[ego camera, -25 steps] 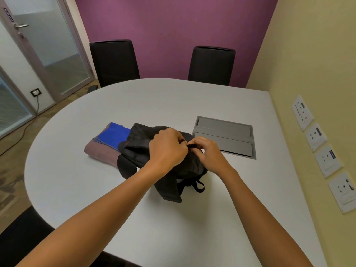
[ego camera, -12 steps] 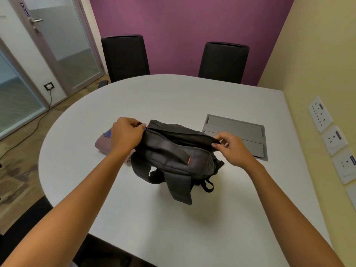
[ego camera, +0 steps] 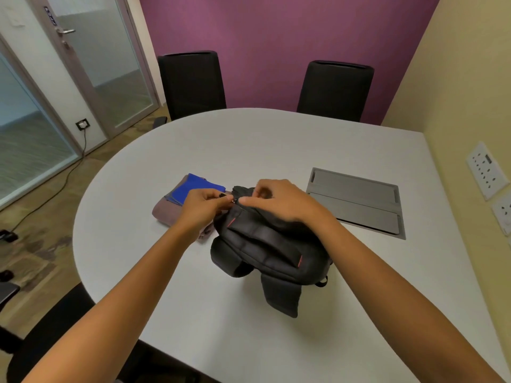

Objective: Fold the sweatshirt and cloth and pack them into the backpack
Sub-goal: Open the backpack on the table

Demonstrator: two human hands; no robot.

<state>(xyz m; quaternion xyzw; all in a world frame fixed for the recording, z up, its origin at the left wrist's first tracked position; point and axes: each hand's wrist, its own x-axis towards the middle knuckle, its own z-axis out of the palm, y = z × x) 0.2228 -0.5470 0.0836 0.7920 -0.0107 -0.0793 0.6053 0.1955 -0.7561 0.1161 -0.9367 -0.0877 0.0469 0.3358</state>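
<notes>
Both hands [ego camera: 204,203] pinching backpack [ego camera: 265,244] zipper

The left hand [ego camera: 203,201] hides part of the folded sweatshirt [ego camera: 168,214].

Room evenly lit, moderately bright, soft light from overhead. Table [ego camera: 249,139] pale, no harsh glare. Soft shadow under backpack [ego camera: 265,244], spreading toward near edge; faint shadows beneath forearms. Frosted glass door [ego camera: 110,64] glows with diffuse daylight-like wash. Wide-angle bend strong at edges: door frame leans, right wall [ego camera: 470,78] curves, table rim bows. Slight softness overall, compression smear on backpack fabric, detail in black lost. Hands reasonably sharp.
</notes>
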